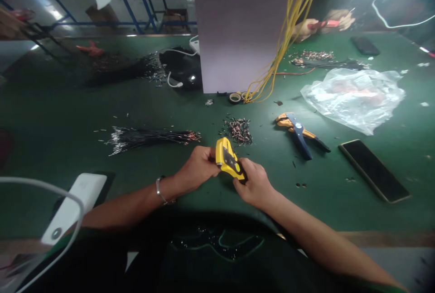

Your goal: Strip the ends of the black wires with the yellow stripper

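My right hand (255, 182) is wrapped round the handles of a yellow wire stripper (227, 159) with a dark plate on its side. At the head of this tool my left hand (200, 167) is closed, fingertips pressed together; whatever they pinch is hidden. Just beyond the tool lies a small heap of short dark pieces with coppery ends (239, 131). To the left, a bundle of black wires (152, 136) lies flat, silvery at its left ends and copper-coloured at its right.
An orange and blue wire stripper (299, 132), a phone (375, 170) and a clear plastic bag (353, 96) lie to the right. A grey panel (244, 30) stands ahead with yellow wires (288, 35) beside it. A white power bank (76, 207) is near my left forearm. Across the table, another person's hands (340, 20) hold a red tool.
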Action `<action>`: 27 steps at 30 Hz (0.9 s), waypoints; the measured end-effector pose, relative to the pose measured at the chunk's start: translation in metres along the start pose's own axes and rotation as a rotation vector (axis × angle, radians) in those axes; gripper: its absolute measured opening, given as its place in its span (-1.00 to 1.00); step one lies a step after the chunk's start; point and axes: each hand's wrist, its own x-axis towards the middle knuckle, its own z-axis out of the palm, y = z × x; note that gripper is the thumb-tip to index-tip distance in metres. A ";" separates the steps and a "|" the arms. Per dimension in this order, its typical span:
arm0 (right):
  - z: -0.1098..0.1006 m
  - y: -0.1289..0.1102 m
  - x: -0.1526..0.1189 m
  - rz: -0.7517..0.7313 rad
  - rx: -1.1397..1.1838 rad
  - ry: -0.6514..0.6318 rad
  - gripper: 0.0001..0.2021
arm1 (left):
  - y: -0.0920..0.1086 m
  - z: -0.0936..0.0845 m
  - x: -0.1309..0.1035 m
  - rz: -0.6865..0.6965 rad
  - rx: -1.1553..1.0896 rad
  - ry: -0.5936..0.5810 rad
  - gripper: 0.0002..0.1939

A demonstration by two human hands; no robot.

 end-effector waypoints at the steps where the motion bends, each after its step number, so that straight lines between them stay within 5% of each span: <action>1: 0.000 0.000 0.000 0.000 -0.001 0.009 -0.79 | 0.000 0.000 0.000 -0.003 -0.003 -0.014 -0.89; 16: 0.001 0.000 -0.001 0.054 0.041 -0.018 -0.83 | 0.001 0.001 0.000 0.010 -0.029 -0.058 -0.94; 27: -0.003 -0.008 0.006 0.481 0.617 -0.210 -0.91 | 0.005 0.003 0.000 -0.102 -0.184 -0.032 -0.92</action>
